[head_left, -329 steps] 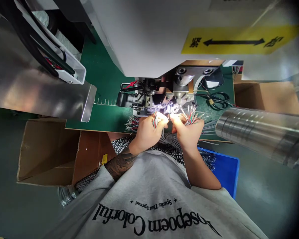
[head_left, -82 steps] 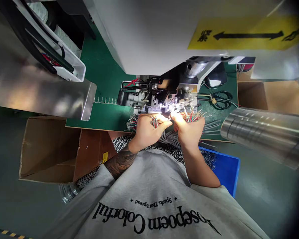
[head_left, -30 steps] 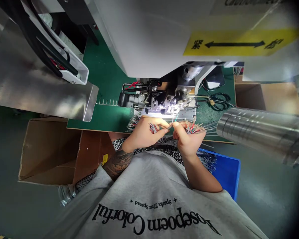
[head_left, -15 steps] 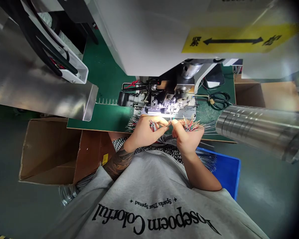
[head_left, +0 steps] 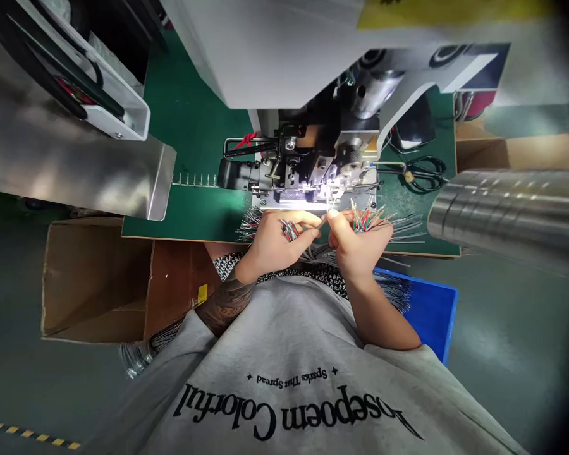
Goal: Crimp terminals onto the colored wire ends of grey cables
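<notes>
My left hand (head_left: 277,243) is closed around a bundle of thin wires (head_left: 289,230) with red, white and dark ends. Its thumb and forefinger come together close to my right fingertips. My right hand (head_left: 363,249) grips a second bundle of wires (head_left: 364,218), whose red, green and pale ends fan out above the fist. Between the right thumb and forefinger a single thin wire tip points up at the lit working point of a crimping machine (head_left: 329,188). Both hands are just in front of the machine's base plate. The pinched fingertips partly hide the wire.
A strip of metal terminals (head_left: 194,181) enters the machine from the left. Black-handled scissors (head_left: 425,174) lie on the green table (head_left: 194,218) at right. A metal duct (head_left: 502,218) juts in there. Below are a cardboard box (head_left: 97,284) and a blue bin (head_left: 431,322).
The view has shifted, so the machine shows higher up. The green-tipped wire seen between my fingertips earlier no longer shows clearly. Both hands keep their grip and stay close together.
</notes>
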Demonstrator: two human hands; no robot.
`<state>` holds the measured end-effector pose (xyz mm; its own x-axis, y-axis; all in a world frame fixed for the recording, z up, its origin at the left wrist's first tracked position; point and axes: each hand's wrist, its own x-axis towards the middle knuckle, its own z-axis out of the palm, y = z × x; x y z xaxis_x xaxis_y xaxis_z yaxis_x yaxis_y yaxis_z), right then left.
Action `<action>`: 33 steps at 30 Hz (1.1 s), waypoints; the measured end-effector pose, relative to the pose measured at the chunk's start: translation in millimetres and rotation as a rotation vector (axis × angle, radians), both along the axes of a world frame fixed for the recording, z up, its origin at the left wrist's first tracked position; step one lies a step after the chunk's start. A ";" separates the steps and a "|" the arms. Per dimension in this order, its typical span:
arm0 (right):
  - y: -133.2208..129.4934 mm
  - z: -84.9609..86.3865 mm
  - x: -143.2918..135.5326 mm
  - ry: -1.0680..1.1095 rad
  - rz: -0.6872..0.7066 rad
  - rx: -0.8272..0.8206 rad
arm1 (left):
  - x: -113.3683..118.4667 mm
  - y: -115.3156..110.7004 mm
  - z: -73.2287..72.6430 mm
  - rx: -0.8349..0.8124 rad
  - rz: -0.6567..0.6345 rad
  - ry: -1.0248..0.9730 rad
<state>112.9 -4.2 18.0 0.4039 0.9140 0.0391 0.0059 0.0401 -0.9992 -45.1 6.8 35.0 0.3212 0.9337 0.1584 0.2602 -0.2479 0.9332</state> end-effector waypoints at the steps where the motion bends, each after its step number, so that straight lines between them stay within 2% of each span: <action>1: 0.6 -1.4 -0.5 -0.003 -0.013 0.007 | 0.7 -0.5 -1.1 0.001 0.003 -0.014; 11: 7.8 -9.6 -5.8 -0.029 -0.121 0.059 | 6.1 -0.8 -3.9 0.030 0.055 -0.073; 22: 11.5 -11.0 -3.9 -0.105 -0.095 0.043 | 5.7 1.2 -6.1 0.038 0.037 -0.087; 26: 7.6 -13.1 -4.1 -0.069 -0.091 0.056 | 3.6 -0.5 -5.4 0.067 0.026 -0.093; 33: 9.1 -16.0 -6.6 -0.110 -0.089 0.099 | 7.2 -0.7 -2.1 0.050 0.070 -0.072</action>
<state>106.3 4.9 2.1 0.4714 0.8643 0.1754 0.1225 0.1328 -0.9835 -38.0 6.1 32.9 0.2412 0.9439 0.2257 0.2116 -0.2781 0.9370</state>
